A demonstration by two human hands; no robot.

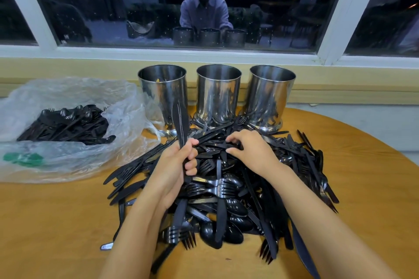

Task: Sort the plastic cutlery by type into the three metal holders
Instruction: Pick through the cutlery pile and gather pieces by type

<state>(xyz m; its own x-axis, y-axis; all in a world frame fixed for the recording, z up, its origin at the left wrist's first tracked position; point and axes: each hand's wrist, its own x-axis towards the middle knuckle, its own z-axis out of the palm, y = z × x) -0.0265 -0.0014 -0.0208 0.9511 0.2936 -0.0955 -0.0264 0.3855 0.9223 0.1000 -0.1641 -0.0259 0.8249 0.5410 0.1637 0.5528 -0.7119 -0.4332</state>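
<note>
Left hand (181, 162) gripped several knives (180, 120) upright; right hand (247, 148) pinched a piece in the cutlery pile (226, 201). Metal holders (218, 93) looked nearly empty, so most sorting probably remained.

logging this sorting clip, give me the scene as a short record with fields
left hand: grips a bundle of knives, blades up
right hand: fingers curled on the pile, grip unclear
pile: mixed black forks, spoons and knives on the table
holders: left holder, middle holder, right holder, metal, upright in a row behind the pile
bag: clear plastic, left of the pile, more black cutlery inside
</note>
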